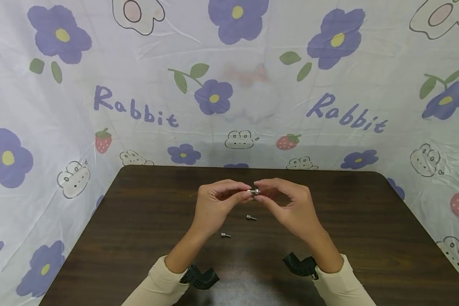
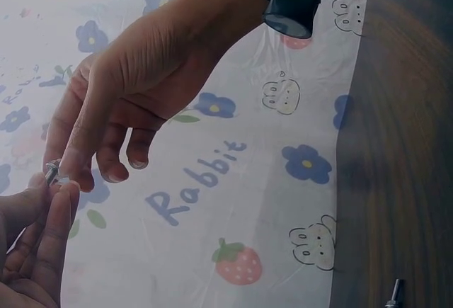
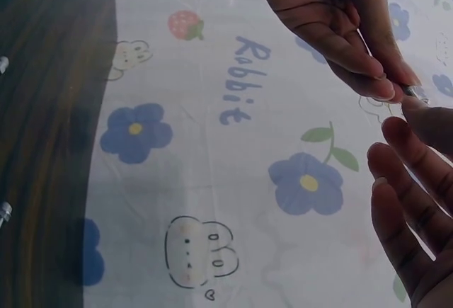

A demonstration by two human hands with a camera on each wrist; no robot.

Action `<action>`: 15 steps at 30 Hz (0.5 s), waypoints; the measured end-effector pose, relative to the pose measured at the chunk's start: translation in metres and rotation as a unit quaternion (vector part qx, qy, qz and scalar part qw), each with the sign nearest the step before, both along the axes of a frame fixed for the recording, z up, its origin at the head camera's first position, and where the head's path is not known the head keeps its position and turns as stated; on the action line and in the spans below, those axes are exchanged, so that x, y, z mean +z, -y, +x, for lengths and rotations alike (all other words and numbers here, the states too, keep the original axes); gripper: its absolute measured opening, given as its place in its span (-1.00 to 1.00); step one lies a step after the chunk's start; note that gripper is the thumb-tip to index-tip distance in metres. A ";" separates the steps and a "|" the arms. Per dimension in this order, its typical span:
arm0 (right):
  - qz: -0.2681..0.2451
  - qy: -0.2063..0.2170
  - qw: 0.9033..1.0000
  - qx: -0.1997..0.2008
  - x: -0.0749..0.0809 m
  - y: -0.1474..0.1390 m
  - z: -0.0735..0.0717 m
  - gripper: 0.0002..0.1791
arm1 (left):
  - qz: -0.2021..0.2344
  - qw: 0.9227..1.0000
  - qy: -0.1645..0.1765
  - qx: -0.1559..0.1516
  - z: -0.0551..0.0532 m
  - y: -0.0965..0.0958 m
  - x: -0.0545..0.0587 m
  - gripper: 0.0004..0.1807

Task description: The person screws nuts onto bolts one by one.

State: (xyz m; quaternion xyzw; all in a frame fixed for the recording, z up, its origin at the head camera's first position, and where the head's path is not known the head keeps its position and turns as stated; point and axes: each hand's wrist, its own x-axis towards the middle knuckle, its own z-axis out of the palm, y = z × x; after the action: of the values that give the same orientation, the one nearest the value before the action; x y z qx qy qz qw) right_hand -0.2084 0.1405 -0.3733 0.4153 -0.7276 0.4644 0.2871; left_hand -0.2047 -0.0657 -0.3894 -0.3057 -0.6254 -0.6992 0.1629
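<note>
A small silver bolt [image 1: 254,191] lies level between both hands, above the table. Its thin shaft runs into the fingertips of my left hand [image 1: 213,204], which pinches it between thumb and fingers. At the wider, ringed end, the thumb and forefinger of my right hand [image 1: 293,207] hold it from the other side. The fingertips cover part of the bolt, so whether the wide part is a nut, washer or head is unclear. In the left wrist view the bolt [image 2: 52,173] shows as a short metal glint among the fingertips.
Two more silver bolts, one nearer the hands [image 1: 251,217] and one lower left [image 1: 225,235], lie on the dark wooden table [image 1: 145,238]. A white cloth [image 1: 199,140] with flowers and rabbits hangs behind it. Black mounts [image 1: 202,278] sit on both wrists.
</note>
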 end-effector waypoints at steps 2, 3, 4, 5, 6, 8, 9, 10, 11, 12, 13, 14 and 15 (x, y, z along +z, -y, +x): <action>0.000 0.004 1.000 0.005 0.000 0.001 0.000 -0.57 | 0.002 1.000 0.000 -0.004 0.000 -0.001 0.000 -0.89; -0.001 0.005 1.000 0.006 -0.001 0.001 0.000 -0.62 | 0.002 1.000 -0.001 -0.005 0.001 -0.001 0.000 -0.89; 0.000 0.012 1.000 0.006 -0.001 0.001 0.001 -0.69 | 0.002 1.000 -0.001 -0.006 0.001 -0.001 0.000 -0.89; 0.001 0.017 1.000 0.004 -0.002 0.001 0.001 -0.74 | 0.001 1.000 0.000 -0.006 0.001 -0.001 0.000 -0.89; 0.001 0.024 1.000 -0.001 -0.002 0.001 0.001 -0.78 | 0.001 1.000 0.001 -0.007 0.001 -0.002 0.000 -0.89; 0.003 0.037 0.999 -0.011 -0.004 0.001 0.001 -0.75 | 0.002 1.000 0.004 -0.008 0.001 -0.002 -0.001 -0.88; 0.003 0.042 0.999 -0.018 -0.004 0.001 0.001 -0.70 | 0.003 1.000 0.006 -0.008 0.001 -0.002 0.000 -0.88; 0.004 0.046 0.999 -0.023 -0.004 0.001 0.001 -0.65 | 0.004 1.000 0.007 -0.007 0.001 -0.002 0.000 -0.88; 0.003 0.048 0.998 -0.027 -0.005 0.001 0.001 -0.64 | 0.005 1.000 0.008 -0.008 0.001 -0.002 0.000 -0.88; 0.001 0.050 0.998 -0.028 -0.005 0.000 0.001 -0.64 | 0.007 1.000 0.009 -0.009 0.001 -0.002 0.000 -0.88; -0.002 0.050 0.998 -0.029 -0.004 0.000 0.001 -0.66 | 0.006 1.000 0.010 -0.008 0.001 -0.002 0.000 -0.88; -0.004 0.049 0.998 -0.027 -0.004 0.000 0.001 -0.71 | 0.007 1.000 0.009 -0.008 0.001 -0.002 0.001 -0.88; -0.005 0.047 0.999 -0.026 -0.004 0.000 0.001 -0.76 | 0.007 1.000 0.009 -0.008 0.001 -0.002 0.001 -0.88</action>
State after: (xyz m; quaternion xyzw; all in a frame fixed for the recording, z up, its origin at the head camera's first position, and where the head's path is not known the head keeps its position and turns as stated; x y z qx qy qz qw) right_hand -0.2074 0.1405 -0.3768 0.3725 -0.7488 0.4791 0.2667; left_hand -0.2036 -0.0635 -0.3885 -0.3032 -0.6193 -0.7079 0.1535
